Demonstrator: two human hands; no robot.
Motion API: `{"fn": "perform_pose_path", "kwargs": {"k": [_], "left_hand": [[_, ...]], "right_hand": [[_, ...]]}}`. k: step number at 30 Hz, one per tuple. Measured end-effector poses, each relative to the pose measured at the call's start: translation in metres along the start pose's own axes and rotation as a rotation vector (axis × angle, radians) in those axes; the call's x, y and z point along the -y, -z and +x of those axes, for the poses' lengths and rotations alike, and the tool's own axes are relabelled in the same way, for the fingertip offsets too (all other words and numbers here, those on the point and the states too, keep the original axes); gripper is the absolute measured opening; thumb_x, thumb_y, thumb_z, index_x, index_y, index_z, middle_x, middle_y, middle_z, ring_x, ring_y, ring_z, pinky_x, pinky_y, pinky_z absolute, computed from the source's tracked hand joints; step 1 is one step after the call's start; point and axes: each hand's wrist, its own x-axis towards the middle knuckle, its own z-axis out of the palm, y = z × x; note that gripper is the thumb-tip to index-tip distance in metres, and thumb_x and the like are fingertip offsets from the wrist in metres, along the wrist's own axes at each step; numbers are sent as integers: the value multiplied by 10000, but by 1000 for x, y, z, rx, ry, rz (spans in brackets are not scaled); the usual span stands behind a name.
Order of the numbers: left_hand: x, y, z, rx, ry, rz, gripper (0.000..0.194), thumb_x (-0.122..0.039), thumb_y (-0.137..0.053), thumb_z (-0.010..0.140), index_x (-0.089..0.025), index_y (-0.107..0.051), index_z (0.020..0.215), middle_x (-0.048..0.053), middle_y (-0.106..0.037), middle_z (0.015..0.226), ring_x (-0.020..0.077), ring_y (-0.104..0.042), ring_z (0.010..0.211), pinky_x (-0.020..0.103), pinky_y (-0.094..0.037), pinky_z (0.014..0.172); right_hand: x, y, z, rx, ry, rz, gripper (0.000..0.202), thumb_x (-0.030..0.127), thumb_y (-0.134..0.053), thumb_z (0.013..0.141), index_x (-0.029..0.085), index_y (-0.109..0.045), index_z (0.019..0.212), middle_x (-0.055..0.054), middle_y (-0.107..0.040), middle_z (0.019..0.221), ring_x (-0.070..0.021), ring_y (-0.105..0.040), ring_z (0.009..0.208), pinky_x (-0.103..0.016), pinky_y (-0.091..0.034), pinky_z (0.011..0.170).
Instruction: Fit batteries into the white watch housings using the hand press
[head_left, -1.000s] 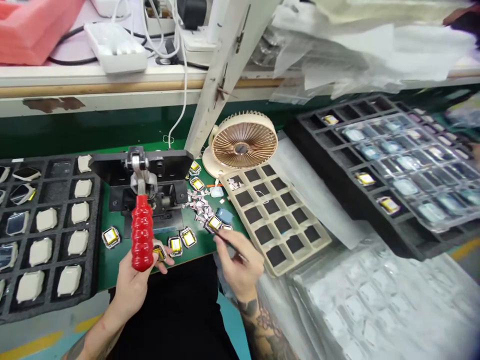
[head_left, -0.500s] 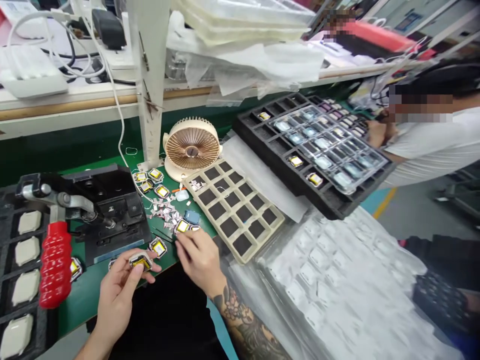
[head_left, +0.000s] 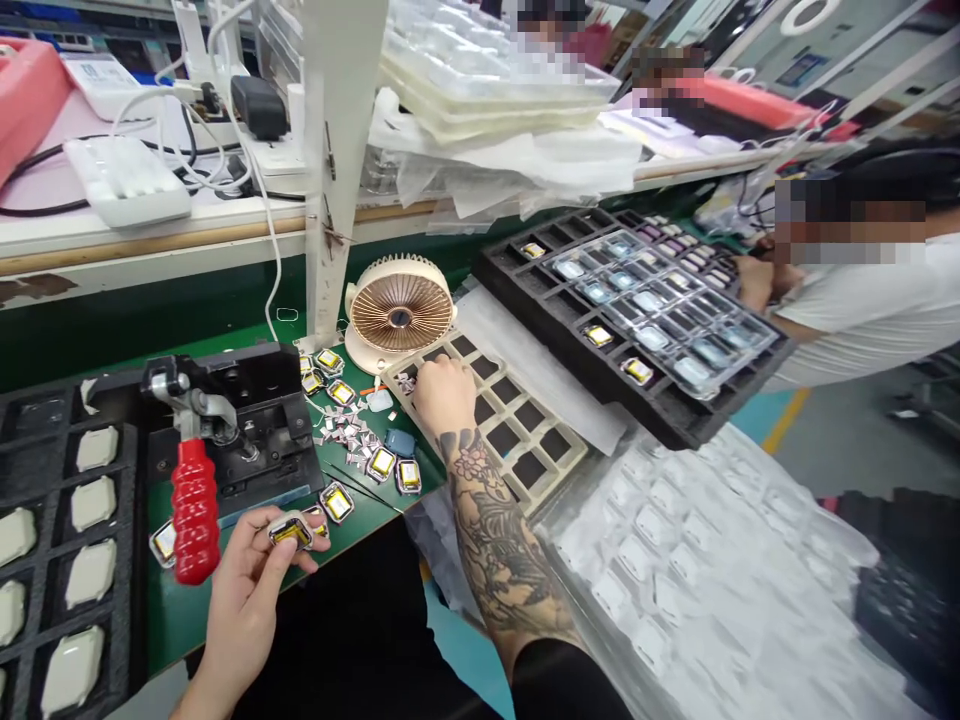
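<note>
My left hand (head_left: 259, 570) is closed around a small square watch case (head_left: 291, 532) with a yellow part inside, thumb on its face. My right hand (head_left: 444, 392) reaches over the far left corner of the beige compartment tray (head_left: 555, 445); its fingertips are hidden, so what they touch cannot be made out. Small pinkish pieces (head_left: 406, 382) show in the tray's corner compartment beside it. Dark tweezers (head_left: 367, 485) lie on the green mat between my hands. Near them are more watch cases (head_left: 337, 503), a pile of small metallic-looking pieces (head_left: 349, 430) and a blue block (head_left: 400, 443).
A black press fixture with a red handle (head_left: 195, 510) stands at left, beside a black foam tray (head_left: 135, 560) of pale cases. A beige fan (head_left: 400, 315) is behind the pile. Right are another foam tray (head_left: 675, 425), plastic-covered parts (head_left: 712, 570) and a co-worker (head_left: 862, 300).
My right hand has left the tweezers on the mat and moved up and right to the beige tray. My left hand still holds the watch case. The view has shifted left.
</note>
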Motion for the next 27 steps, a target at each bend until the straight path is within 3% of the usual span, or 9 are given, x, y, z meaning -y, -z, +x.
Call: {"fn": "perform_pose_path", "kwargs": {"k": [6,12,16,20,23,27], "left_hand": [[-1,5,0,-19,-30,-18,317,-435,-727,1059,-203,-592,1229,132,-833,1159,250,-801,877,386,-654,810],[-6,11,3,8,-98,152,346,-494,-747,1019,-179,-762,1161,83,-811,969,199,-728,762,289,-594,681],[1,22,4,-72,-129,305,379,-538,-810,946,-181,-845,1069,98,-843,1049,256,-779,928,313,-613,833],[6,29,4,-90,-132,317,373,-536,-794,963,-194,-858,1099,101,-842,1113,280,-777,1032,334,-609,930],[3,29,3,-56,-162,297,341,-513,-761,993,-199,-855,1084,113,-818,1150,276,-770,1031,321,-619,862],[2,27,3,30,-165,253,325,-480,-718,1030,-194,-827,1141,93,-804,1031,215,-745,827,293,-611,728]], "right_hand": [[3,5,9,93,17,-68,313,83,-528,1002,87,-801,1155,-254,-753,1210,-315,-757,1165,-391,-546,1026],[3,6,18,146,26,-109,316,122,-520,1027,110,-781,1204,-248,-755,1263,-307,-791,1129,-349,-604,948],[3,9,18,159,50,-131,319,136,-510,1039,101,-783,1200,-266,-755,1262,-312,-786,1159,-363,-615,972],[7,11,18,157,72,-137,345,94,-482,1035,102,-791,1187,-272,-754,1253,-320,-795,1142,-392,-627,959],[11,11,20,140,72,-129,345,90,-473,1037,95,-787,1179,-266,-755,1227,-319,-797,1123,-379,-625,939],[11,19,11,81,66,-106,304,92,-494,1025,100,-784,1118,-242,-733,1240,-296,-788,1091,-336,-605,903]]}}
